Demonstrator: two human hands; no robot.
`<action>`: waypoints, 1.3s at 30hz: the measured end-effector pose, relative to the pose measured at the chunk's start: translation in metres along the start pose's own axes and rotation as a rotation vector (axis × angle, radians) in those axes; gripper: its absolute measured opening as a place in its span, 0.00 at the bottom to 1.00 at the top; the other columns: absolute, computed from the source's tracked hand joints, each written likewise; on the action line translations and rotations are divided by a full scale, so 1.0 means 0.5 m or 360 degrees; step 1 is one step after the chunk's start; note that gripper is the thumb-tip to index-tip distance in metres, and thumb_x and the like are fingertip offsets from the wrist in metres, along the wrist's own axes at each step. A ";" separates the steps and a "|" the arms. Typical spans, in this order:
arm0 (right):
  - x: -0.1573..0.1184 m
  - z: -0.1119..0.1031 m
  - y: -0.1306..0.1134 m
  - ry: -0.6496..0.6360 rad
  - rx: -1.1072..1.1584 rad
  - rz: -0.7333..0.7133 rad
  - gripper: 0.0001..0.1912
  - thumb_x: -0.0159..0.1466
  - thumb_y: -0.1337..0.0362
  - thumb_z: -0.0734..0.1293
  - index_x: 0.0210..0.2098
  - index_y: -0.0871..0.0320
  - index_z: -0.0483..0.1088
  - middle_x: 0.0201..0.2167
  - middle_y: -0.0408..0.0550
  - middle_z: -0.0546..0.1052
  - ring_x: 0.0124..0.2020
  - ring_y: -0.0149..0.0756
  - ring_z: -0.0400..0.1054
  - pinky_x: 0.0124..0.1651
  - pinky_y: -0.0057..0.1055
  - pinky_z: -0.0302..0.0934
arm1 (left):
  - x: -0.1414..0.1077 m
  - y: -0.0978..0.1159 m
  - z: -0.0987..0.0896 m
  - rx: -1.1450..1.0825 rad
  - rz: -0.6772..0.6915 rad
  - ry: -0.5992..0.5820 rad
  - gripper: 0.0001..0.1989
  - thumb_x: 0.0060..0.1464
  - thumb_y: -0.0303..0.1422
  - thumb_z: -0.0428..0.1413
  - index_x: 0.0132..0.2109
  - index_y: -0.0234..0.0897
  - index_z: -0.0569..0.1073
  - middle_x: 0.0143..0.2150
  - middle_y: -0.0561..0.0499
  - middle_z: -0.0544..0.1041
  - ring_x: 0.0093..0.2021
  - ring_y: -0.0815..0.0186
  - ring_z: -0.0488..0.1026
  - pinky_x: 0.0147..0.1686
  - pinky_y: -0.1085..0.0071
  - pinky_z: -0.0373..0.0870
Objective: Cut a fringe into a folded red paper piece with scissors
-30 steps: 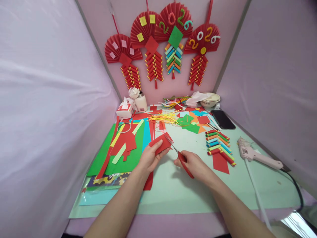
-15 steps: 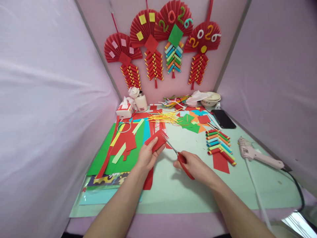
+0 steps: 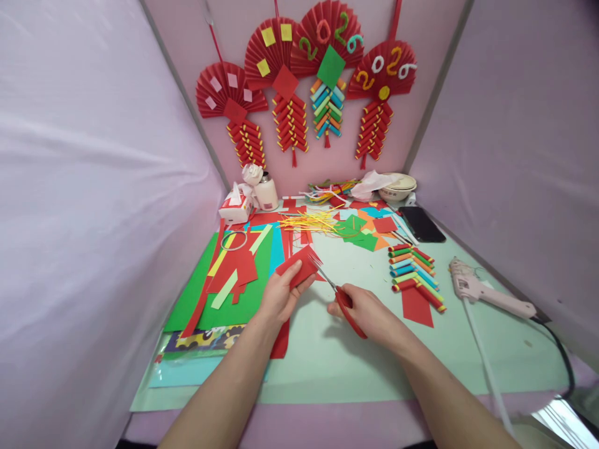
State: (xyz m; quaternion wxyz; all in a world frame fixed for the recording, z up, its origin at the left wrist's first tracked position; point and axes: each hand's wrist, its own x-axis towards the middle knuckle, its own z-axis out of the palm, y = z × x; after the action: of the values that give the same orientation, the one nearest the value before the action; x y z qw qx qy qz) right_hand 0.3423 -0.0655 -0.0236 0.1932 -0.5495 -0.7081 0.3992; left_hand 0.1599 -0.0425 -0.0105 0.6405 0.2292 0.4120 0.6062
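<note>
My left hand pinches a small red paper piece between thumb and fingers, above the middle of the table. Narrow slits make a fringe along the paper's right end. Red-handled scissors are gripped in my right hand, with their metal blades pointing up and left at the fringed end. How far the blades are apart is too small to tell. To the right lies a row of rolled coloured paper tubes in a V pattern, with a red paper square at its lower end.
A pink glue gun and a black phone lie at the right. Green and red paper sheets cover the left side. Yellow strips, a tissue box and bowls are at the back. Red paper fans hang behind.
The red paper in my left hand has shifted very slightly right and is turned a little against the scissor blades. My right hand stays nearly in place.
</note>
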 end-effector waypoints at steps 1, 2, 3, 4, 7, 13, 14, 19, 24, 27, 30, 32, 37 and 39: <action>0.000 0.000 0.001 0.0004 -0.0001 -0.0001 0.22 0.56 0.43 0.60 0.26 0.57 0.61 0.25 0.42 0.71 0.25 0.30 0.61 0.25 0.24 0.51 | 0.000 0.000 0.000 0.0001 -0.0003 0.0003 0.12 0.46 0.30 0.61 0.40 0.33 0.74 0.41 0.46 0.77 0.42 0.62 0.74 0.43 0.61 0.74; 0.000 0.000 0.001 0.0005 -0.0002 -0.0001 0.22 0.56 0.43 0.60 0.25 0.57 0.61 0.24 0.42 0.71 0.24 0.30 0.61 0.25 0.24 0.51 | 0.000 0.000 0.000 0.0001 -0.0007 0.0004 0.12 0.46 0.30 0.61 0.40 0.33 0.74 0.41 0.46 0.77 0.41 0.62 0.74 0.43 0.62 0.74; 0.000 0.000 0.001 0.0008 -0.0006 -0.0003 0.21 0.56 0.43 0.60 0.25 0.57 0.60 0.24 0.42 0.71 0.24 0.30 0.61 0.24 0.24 0.51 | 0.000 0.000 0.000 0.0002 -0.0009 0.0003 0.11 0.46 0.30 0.61 0.40 0.33 0.74 0.41 0.46 0.77 0.41 0.62 0.74 0.43 0.62 0.74; 0.001 0.000 0.002 0.0013 -0.0011 -0.0005 0.21 0.56 0.43 0.60 0.25 0.57 0.60 0.24 0.42 0.71 0.24 0.30 0.60 0.24 0.24 0.51 | 0.000 0.000 0.000 0.0002 -0.0008 0.0000 0.11 0.46 0.30 0.61 0.40 0.33 0.75 0.41 0.46 0.77 0.41 0.62 0.74 0.43 0.62 0.74; 0.002 0.000 0.001 0.0030 -0.0044 -0.0013 0.21 0.56 0.44 0.61 0.24 0.57 0.60 0.23 0.41 0.70 0.24 0.29 0.59 0.24 0.24 0.49 | 0.000 0.000 0.000 0.0000 -0.0005 -0.0012 0.11 0.46 0.30 0.60 0.40 0.33 0.75 0.42 0.45 0.77 0.41 0.62 0.74 0.43 0.62 0.74; 0.004 -0.002 -0.002 0.0071 -0.0134 -0.0025 0.20 0.55 0.47 0.62 0.21 0.57 0.57 0.20 0.40 0.67 0.22 0.29 0.56 0.23 0.24 0.47 | 0.000 0.000 0.001 -0.0010 -0.0016 0.0000 0.11 0.46 0.30 0.61 0.40 0.33 0.75 0.41 0.45 0.77 0.42 0.62 0.74 0.43 0.61 0.73; 0.004 -0.002 -0.002 0.0074 -0.0141 -0.0024 0.20 0.56 0.48 0.62 0.21 0.57 0.56 0.20 0.40 0.66 0.22 0.28 0.56 0.23 0.24 0.47 | -0.001 0.001 0.002 -0.0016 -0.0019 0.0003 0.11 0.46 0.30 0.61 0.40 0.33 0.75 0.41 0.46 0.77 0.41 0.62 0.74 0.43 0.61 0.73; 0.003 -0.006 -0.003 0.0093 -0.0151 -0.0025 0.20 0.56 0.47 0.62 0.20 0.57 0.56 0.19 0.40 0.66 0.22 0.29 0.55 0.23 0.24 0.47 | -0.003 0.003 0.004 -0.0028 -0.0047 0.0016 0.11 0.46 0.29 0.61 0.40 0.33 0.75 0.41 0.46 0.78 0.41 0.62 0.74 0.44 0.61 0.73; 0.003 -0.005 -0.003 0.0076 -0.0117 -0.0005 0.21 0.56 0.46 0.61 0.21 0.57 0.57 0.21 0.41 0.67 0.23 0.29 0.57 0.24 0.24 0.48 | -0.002 0.002 -0.001 -0.0009 -0.0044 0.0010 0.11 0.46 0.30 0.61 0.39 0.33 0.75 0.40 0.46 0.78 0.40 0.63 0.75 0.43 0.61 0.74; 0.001 -0.002 -0.002 0.0037 -0.0065 -0.0005 0.21 0.56 0.45 0.61 0.23 0.57 0.58 0.22 0.42 0.69 0.24 0.30 0.59 0.24 0.24 0.49 | -0.001 -0.001 -0.002 0.0024 -0.0052 -0.0026 0.11 0.46 0.30 0.60 0.40 0.32 0.75 0.41 0.45 0.78 0.39 0.62 0.75 0.42 0.62 0.74; 0.000 -0.001 -0.001 0.0011 -0.0013 -0.0002 0.21 0.56 0.44 0.60 0.25 0.57 0.60 0.24 0.43 0.71 0.24 0.30 0.60 0.25 0.24 0.50 | -0.004 -0.002 -0.001 0.0065 -0.0103 -0.0080 0.12 0.46 0.30 0.60 0.41 0.32 0.75 0.42 0.44 0.77 0.39 0.61 0.75 0.40 0.63 0.75; 0.001 -0.001 -0.002 0.0009 0.0003 0.0002 0.21 0.56 0.44 0.60 0.25 0.57 0.60 0.24 0.43 0.71 0.24 0.30 0.60 0.25 0.24 0.50 | -0.006 -0.002 0.001 0.0077 -0.0126 -0.0093 0.12 0.46 0.30 0.61 0.41 0.32 0.75 0.42 0.43 0.77 0.39 0.61 0.76 0.40 0.63 0.75; 0.004 -0.003 -0.008 0.0057 -0.0022 -0.0017 0.21 0.55 0.45 0.62 0.23 0.57 0.58 0.22 0.41 0.68 0.23 0.29 0.58 0.25 0.24 0.49 | -0.008 -0.001 0.002 0.0091 -0.0130 -0.0132 0.12 0.47 0.30 0.60 0.41 0.33 0.75 0.42 0.43 0.77 0.39 0.61 0.76 0.40 0.63 0.75; 0.005 -0.004 -0.009 0.0080 -0.0042 -0.0023 0.21 0.55 0.46 0.62 0.22 0.57 0.57 0.21 0.40 0.67 0.23 0.29 0.57 0.25 0.24 0.49 | -0.007 -0.001 0.001 0.0092 -0.0132 -0.0141 0.12 0.47 0.30 0.60 0.42 0.33 0.75 0.42 0.44 0.77 0.39 0.61 0.75 0.40 0.63 0.75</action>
State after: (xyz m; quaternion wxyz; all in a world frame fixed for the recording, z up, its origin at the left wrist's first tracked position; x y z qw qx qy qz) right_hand 0.3399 -0.0631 -0.0193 0.2067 -0.5566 -0.7122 0.3746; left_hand 0.1609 -0.0461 -0.0098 0.6758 0.2571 0.4096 0.5562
